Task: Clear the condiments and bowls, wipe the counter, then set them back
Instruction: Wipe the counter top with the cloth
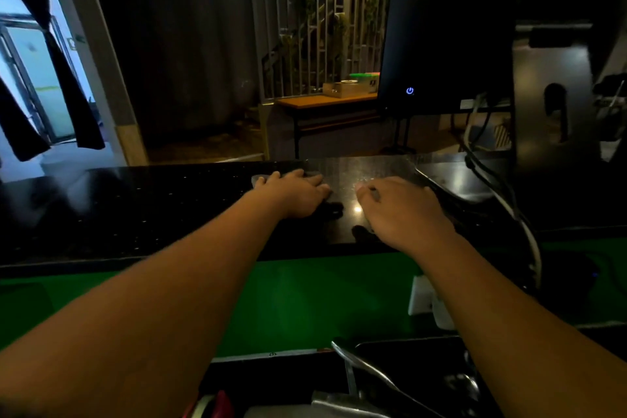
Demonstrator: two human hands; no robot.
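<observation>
Only readable mark: blue power symbol [410, 91] on the dark monitor [448, 27], frame 1 o'clock. Small sign [72, 42] by the door at 10 o'clock, too small to read.

Left hand [295, 193] lies palm down at frame centre, fingers spread wide and flat, pressing a pale cloth [259, 179] onto the black tabletop [152, 200]. The cloth peeks out at the hand's 10 o'clock. Right hand [403, 207] is at 3 o'clock of the left, near but apart, resting on the tabletop with fingers loosely bent, nothing held.

Containers: clear box [339, 88] on a far wooden bench [325, 101] at 12 o'clock, green-lidded tubs [364, 76] just beside it, contents blurred. Dark tray [414, 370] at 5 o'clock, contents unclear. White adapter [420, 295] on the green surface [305, 299] at 4 o'clock; cables [488, 173] hang below the monitor.
</observation>
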